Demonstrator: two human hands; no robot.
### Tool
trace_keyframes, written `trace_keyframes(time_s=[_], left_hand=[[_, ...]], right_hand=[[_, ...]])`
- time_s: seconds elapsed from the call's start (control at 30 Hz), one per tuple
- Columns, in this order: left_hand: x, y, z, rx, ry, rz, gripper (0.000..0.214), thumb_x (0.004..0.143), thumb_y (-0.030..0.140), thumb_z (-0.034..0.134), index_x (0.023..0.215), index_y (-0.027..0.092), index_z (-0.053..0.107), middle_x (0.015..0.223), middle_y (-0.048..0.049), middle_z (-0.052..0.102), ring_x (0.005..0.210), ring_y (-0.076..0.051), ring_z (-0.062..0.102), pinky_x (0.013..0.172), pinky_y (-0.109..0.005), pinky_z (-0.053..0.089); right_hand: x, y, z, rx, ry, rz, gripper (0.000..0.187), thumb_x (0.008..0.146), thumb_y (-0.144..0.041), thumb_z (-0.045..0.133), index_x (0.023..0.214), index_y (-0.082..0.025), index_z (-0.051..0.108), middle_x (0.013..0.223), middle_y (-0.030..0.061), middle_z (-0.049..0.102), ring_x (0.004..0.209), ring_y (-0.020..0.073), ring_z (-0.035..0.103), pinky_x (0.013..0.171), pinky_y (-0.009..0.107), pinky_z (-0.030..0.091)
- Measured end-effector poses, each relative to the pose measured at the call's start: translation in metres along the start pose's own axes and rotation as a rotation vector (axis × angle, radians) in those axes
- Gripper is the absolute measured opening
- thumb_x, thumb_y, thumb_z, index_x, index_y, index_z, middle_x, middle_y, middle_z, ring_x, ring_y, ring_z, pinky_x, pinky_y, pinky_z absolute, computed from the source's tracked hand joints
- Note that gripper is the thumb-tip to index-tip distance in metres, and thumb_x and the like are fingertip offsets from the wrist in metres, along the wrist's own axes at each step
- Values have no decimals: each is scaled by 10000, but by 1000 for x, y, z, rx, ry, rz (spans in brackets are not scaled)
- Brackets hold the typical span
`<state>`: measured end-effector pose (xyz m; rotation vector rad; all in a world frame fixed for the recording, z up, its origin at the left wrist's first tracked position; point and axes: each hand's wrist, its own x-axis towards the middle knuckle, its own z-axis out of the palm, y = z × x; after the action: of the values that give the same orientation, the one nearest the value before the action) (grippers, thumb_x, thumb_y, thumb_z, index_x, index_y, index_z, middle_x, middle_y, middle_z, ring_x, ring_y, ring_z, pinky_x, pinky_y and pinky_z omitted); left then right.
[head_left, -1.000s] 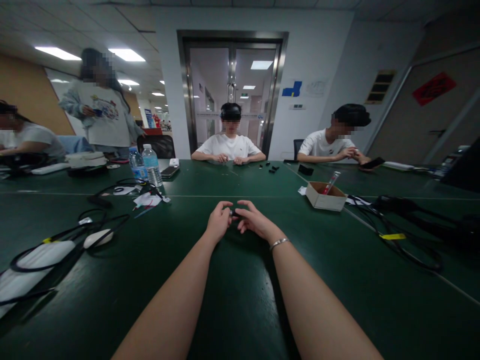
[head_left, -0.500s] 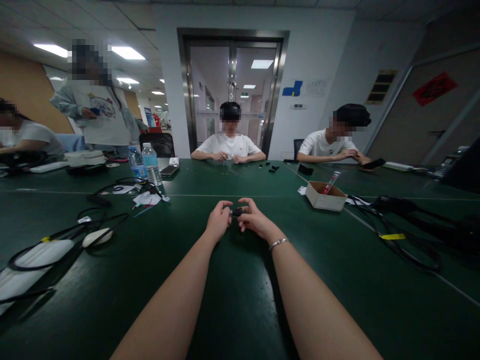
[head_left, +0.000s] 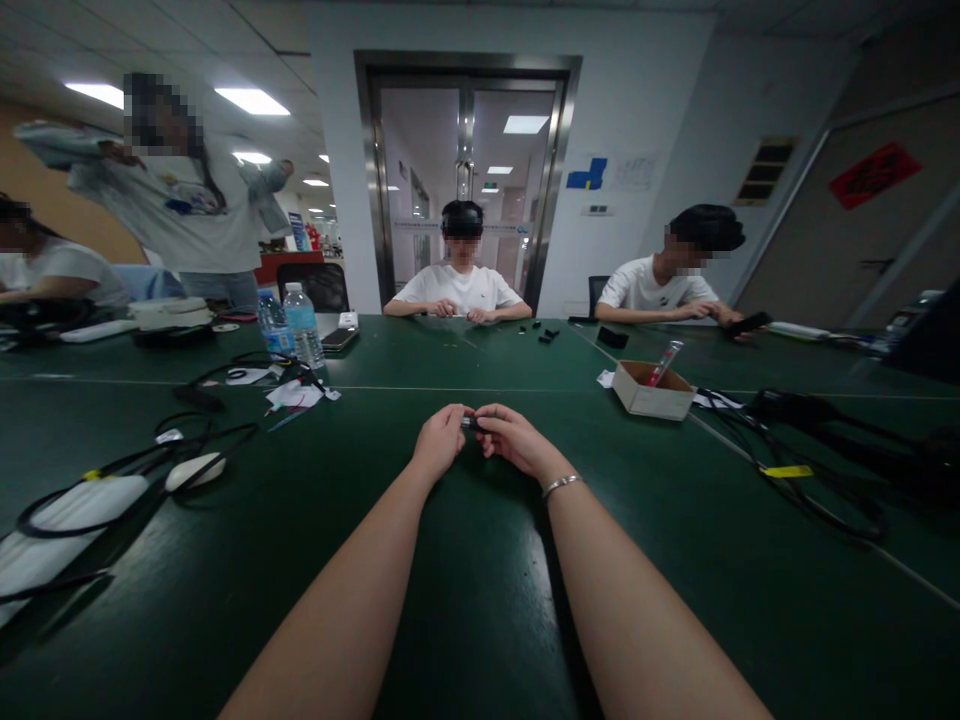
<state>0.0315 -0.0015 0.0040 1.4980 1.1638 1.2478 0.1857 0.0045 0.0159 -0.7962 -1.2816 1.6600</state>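
Note:
A small dark cylinder-like piece with a silvery end (head_left: 470, 423) is held between my two hands, above the green table (head_left: 360, 560). My left hand (head_left: 441, 440) has its fingers closed around the silvery end. From the other side, my right hand (head_left: 513, 438) pinches the dark end between thumb and fingers; a metal bracelet (head_left: 562, 486) circles that wrist. The fingertips of both hands nearly meet over the piece. Its exact kind is too small to make out, and much of it is covered by fingers.
On the right stands an open box (head_left: 652, 392) holding a clear tube (head_left: 666, 362). Black cables (head_left: 817, 500) lie beyond it. At left are water bottles (head_left: 304, 325), papers, a white mouse (head_left: 195, 473) and more cables. Two people sit across the table; another stands at far left.
My fingers, which were raised and apart around the dark piece, have now closed onto it from both sides. The standing person has lifted both arms outward.

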Motion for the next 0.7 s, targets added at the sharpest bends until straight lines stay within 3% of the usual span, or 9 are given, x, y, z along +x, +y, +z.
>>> trace_keyframes(time_s=[0.23,0.47,0.7], left_hand=[[4,-3,0,-32,73,-66,283,804,216,410,1044,185,555,619,37,507,425,-76,445,429,-189,345],[2,0,1,-32,65,-45,221,845,288,397,961,178,550,535,54,446,420,-81,413,420,-179,335],[2,-2,0,-77,52,-46,147,782,224,426,889,178,516,498,61,475,401,-83,419,412,-176,317]], right_hand=[[-1,1,0,14,-1,-5,278,715,-225,739,919,-166,560,613,-7,609,482,88,556,475,178,493],[1,2,-2,-2,-1,-5,300,694,-209,752,919,-166,560,616,-14,604,477,83,549,496,190,498],[0,1,-2,9,1,-2,310,682,-196,749,923,-164,557,629,-10,609,493,84,557,512,193,496]])
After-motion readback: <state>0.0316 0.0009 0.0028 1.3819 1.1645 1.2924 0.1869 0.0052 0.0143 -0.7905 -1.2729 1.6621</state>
